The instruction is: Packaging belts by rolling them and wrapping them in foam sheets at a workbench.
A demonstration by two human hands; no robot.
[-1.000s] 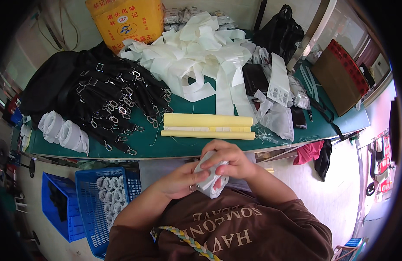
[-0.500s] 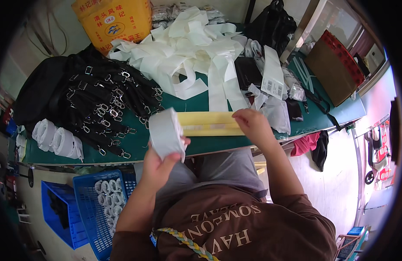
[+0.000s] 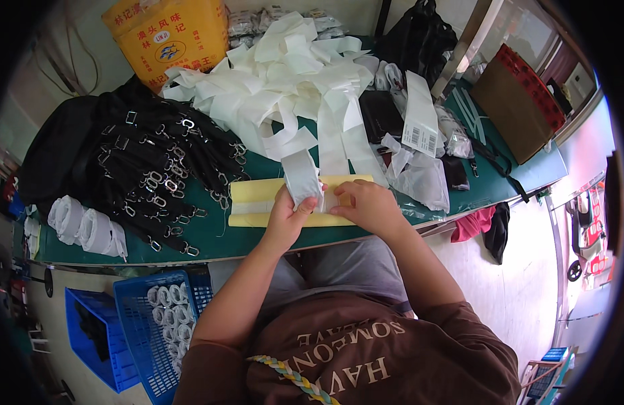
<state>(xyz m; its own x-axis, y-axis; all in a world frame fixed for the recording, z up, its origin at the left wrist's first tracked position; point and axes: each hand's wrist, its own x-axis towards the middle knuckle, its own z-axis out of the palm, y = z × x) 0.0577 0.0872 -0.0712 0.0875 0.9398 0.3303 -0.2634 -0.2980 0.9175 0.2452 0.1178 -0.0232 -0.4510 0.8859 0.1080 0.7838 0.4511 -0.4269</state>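
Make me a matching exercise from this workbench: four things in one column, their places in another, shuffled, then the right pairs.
Things:
1. white strip
2. black straps
3. blue basket
4. yellow box

Places:
A. under the table's front edge, at the person's left
B. far left corner of the green table
C. in the grip of the left hand, over the yellow board
D. heaped on the table's left half

Pairs: 1-C, 2-D, 3-A, 4-B

The green table [image 3: 210, 236] carries black buckled straps [image 3: 156, 169] at its left, white strips [image 3: 285, 74] mid-rear, yellow boards [image 3: 258, 202] at the front edge.
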